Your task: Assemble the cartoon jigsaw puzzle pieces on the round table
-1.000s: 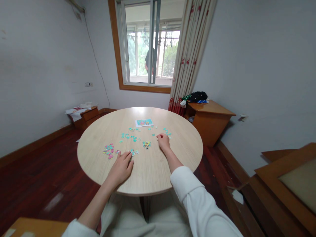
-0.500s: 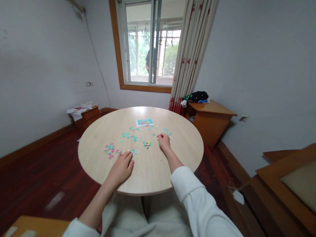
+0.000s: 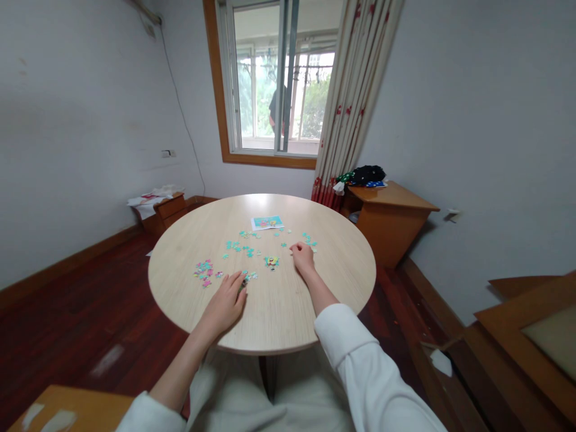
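Note:
My right hand [image 3: 303, 258] is above the table to the right of a small joined puzzle section [image 3: 272, 262] with a yellow figure. Its thumb and fingertips are pressed together; whatever they pinch is too small to make out. My left hand [image 3: 229, 300] lies on the near part of the table with its fingers stretched out. Its fingertips are beside a few blue puzzle pieces [image 3: 253, 275], and one dark piece shows partly under the hand. Pink and blue pieces [image 3: 204, 271] form a loose group to its left. Several turquoise pieces [image 3: 234, 245] are scattered farther back.
A picture sheet [image 3: 267, 223] lies behind the pieces on the round table [image 3: 333, 282]. More turquoise pieces [image 3: 307, 237] are beyond my right hand. A wooden cabinet [image 3: 391, 210] with cloths stands at the back right. Someone [image 3: 279, 111] is visible outside the window.
The whole view has shifted slightly, so everything appears a little farther right. Both hands keep nearly the same places over the table, and the puzzle pieces show no clear movement.

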`<control>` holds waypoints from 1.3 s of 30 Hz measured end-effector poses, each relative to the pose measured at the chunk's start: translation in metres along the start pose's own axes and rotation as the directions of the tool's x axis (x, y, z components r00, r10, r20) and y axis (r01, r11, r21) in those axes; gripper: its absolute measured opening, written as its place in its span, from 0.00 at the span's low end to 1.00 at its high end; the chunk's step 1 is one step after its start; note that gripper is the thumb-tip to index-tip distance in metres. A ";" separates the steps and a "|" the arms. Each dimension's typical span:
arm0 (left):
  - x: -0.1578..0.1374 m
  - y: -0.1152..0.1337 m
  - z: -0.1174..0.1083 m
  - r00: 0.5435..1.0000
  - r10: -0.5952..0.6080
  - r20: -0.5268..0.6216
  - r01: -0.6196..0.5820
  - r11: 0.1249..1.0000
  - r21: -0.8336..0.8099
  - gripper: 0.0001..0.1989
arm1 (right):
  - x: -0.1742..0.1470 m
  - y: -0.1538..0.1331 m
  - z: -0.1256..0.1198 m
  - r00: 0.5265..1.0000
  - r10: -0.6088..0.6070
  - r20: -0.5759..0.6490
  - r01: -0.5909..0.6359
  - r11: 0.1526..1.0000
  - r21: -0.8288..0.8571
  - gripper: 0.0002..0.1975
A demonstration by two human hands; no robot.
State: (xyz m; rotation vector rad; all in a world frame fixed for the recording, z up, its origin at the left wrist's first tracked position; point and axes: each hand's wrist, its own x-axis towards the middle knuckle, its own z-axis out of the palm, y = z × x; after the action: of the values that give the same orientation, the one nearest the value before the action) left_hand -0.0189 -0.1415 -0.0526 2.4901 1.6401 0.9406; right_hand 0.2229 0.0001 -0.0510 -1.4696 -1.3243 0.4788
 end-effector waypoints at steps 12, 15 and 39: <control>0.001 0.002 -0.003 0.999 -0.010 -0.031 0.008 0.998 -0.070 0.20 | 0.001 -0.002 -0.001 1.000 -0.005 0.008 0.005 1.000 0.013 0.10; 0.001 0.002 -0.003 1.000 -0.012 -0.028 0.010 0.998 -0.065 0.20 | 0.001 -0.002 -0.002 1.000 -0.004 0.007 0.004 1.000 0.015 0.10; 0.001 0.000 -0.001 0.999 -0.021 -0.028 0.020 0.999 -0.035 0.20 | -0.001 -0.004 -0.003 0.999 0.050 -0.006 -0.049 0.995 0.091 0.09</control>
State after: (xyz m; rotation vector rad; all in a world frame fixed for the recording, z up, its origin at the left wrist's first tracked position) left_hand -0.0186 -0.1410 -0.0516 2.4441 1.6395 0.9974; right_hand 0.2226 -0.0030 -0.0466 -1.4300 -1.2463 0.5578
